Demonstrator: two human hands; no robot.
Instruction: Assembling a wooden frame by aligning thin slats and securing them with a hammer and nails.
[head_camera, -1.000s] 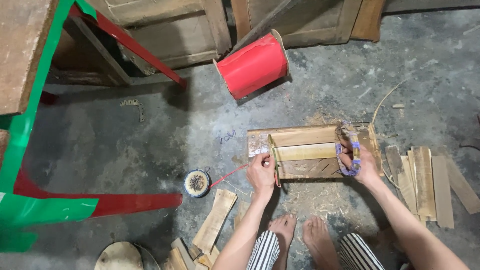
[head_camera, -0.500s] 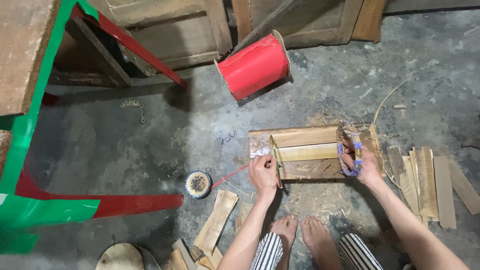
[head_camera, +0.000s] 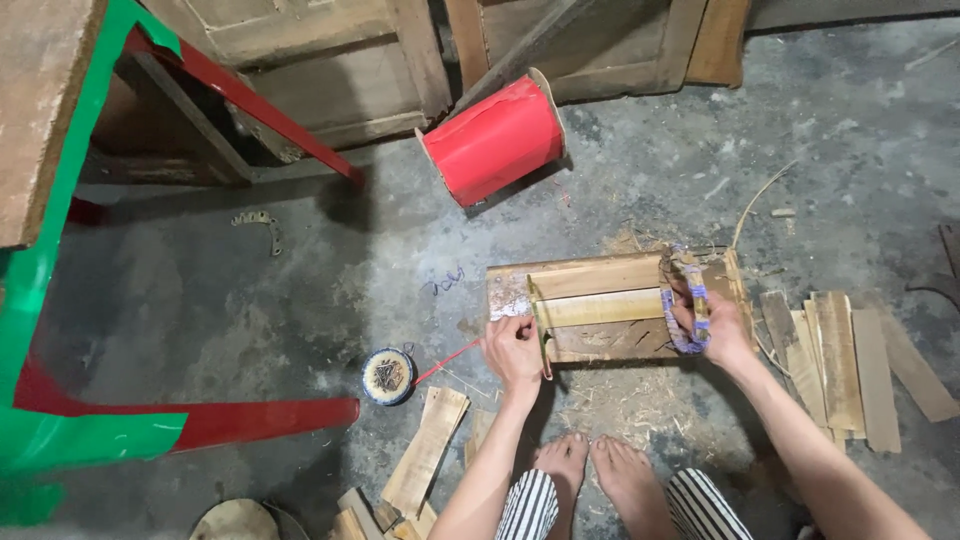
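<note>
My left hand pinches the thin strip at the wooden box's left end on the floor; my right hand is clamped on the purple-handled scissors. If the blades slip, I could nick my thumb or split the strip.

One round tin is sitting upright on the grey concrete floor, left of the wooden piece, showing a dark blue rim and a pale patterned label on its lid. One large spool is lying on its side further up the floor, carrying a bright red wrap between pale cardboard end discs. No signs or screens are showing. No other labelled packages are appearing here.
</note>
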